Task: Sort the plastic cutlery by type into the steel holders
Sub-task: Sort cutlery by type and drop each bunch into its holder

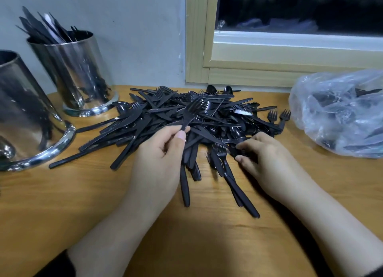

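Fork (pixel 191 113) upright, tines up, left hand (pixel 159 152) pinching.

Left hand (pixel 163 152) raised, thumb and fingers pinched together; right hand (pixel 263 152) lies low, fingers curled.

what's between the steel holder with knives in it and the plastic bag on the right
In the head view, the pile of black plastic cutlery fills most of the stretch between the far steel holder and the plastic bag, on the wooden table.

Black plastic cutlery (pixel 186 119) lies heaped beside two upright steel holders (pixel 76 73), one holding knives.
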The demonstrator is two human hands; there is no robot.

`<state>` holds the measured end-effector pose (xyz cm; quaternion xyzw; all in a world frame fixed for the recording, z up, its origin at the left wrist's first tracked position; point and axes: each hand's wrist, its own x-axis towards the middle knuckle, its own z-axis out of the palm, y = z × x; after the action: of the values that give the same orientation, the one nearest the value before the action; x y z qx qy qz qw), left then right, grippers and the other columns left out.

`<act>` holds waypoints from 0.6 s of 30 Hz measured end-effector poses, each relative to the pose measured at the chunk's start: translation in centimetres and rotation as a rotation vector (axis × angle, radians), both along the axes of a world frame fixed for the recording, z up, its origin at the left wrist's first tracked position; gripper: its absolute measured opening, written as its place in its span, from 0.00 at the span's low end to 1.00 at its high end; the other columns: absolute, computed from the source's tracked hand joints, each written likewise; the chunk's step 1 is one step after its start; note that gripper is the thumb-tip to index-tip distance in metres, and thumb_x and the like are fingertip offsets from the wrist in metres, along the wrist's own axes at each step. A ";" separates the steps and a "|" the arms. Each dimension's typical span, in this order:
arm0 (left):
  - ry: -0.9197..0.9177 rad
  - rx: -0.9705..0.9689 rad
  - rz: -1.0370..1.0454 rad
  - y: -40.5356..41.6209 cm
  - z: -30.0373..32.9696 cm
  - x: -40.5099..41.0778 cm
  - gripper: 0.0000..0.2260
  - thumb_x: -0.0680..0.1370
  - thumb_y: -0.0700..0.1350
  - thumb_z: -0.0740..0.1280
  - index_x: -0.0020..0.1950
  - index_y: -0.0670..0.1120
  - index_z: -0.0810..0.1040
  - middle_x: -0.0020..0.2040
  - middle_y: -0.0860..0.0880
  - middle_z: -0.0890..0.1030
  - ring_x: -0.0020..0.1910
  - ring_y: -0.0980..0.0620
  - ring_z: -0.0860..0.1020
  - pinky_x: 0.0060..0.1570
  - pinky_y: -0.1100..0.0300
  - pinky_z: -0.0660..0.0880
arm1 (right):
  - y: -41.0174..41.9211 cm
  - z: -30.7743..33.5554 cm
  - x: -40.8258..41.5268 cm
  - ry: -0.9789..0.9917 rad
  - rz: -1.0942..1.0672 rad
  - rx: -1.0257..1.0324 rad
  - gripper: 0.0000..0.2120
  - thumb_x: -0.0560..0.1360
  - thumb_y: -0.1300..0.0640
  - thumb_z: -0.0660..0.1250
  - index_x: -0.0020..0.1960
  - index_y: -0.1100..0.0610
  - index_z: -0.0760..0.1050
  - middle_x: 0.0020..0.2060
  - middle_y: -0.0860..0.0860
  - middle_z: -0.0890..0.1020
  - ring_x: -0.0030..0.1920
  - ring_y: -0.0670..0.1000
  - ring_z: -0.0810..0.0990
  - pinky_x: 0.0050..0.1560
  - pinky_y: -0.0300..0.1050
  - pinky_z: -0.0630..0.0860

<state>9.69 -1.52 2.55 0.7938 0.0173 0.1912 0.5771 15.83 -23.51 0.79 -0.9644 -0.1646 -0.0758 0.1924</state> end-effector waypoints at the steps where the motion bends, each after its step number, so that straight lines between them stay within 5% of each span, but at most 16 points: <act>1: 0.007 -0.014 0.014 0.0 -0.1 0.0 0.12 0.83 0.49 0.59 0.49 0.62 0.80 0.30 0.47 0.71 0.25 0.57 0.64 0.24 0.62 0.61 | -0.1 0.0 0.0 0.006 -0.005 0.008 0.13 0.78 0.50 0.70 0.60 0.53 0.80 0.49 0.48 0.74 0.53 0.51 0.75 0.54 0.47 0.73; 5: 0.014 -0.027 0.051 0.1 -0.2 0.1 0.11 0.84 0.47 0.60 0.51 0.59 0.80 0.31 0.52 0.71 0.24 0.58 0.64 0.24 0.65 0.61 | 0.0 0.3 -0.2 0.057 -0.013 0.056 0.08 0.76 0.51 0.72 0.54 0.50 0.79 0.50 0.47 0.75 0.54 0.50 0.75 0.55 0.45 0.71; 10: 0.008 -0.042 0.057 0.1 -0.1 0.1 0.10 0.84 0.47 0.60 0.54 0.57 0.81 0.32 0.49 0.71 0.25 0.57 0.64 0.23 0.63 0.61 | 0.0 0.8 -0.3 0.107 -0.033 0.019 0.19 0.78 0.47 0.69 0.67 0.49 0.76 0.57 0.47 0.76 0.61 0.51 0.73 0.64 0.53 0.72; 18: -0.029 -0.055 0.056 -0.1 0.1 0.0 0.11 0.83 0.49 0.60 0.51 0.58 0.82 0.35 0.38 0.72 0.28 0.50 0.66 0.28 0.53 0.63 | -0.1 1.2 -0.5 0.165 -0.015 0.035 0.07 0.78 0.47 0.68 0.54 0.45 0.76 0.53 0.45 0.73 0.58 0.50 0.71 0.64 0.55 0.70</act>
<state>9.72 -1.58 2.62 0.7739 0.0363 0.2180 0.5935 15.36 -23.61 2.03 -0.9651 -0.1398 -0.0002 0.2216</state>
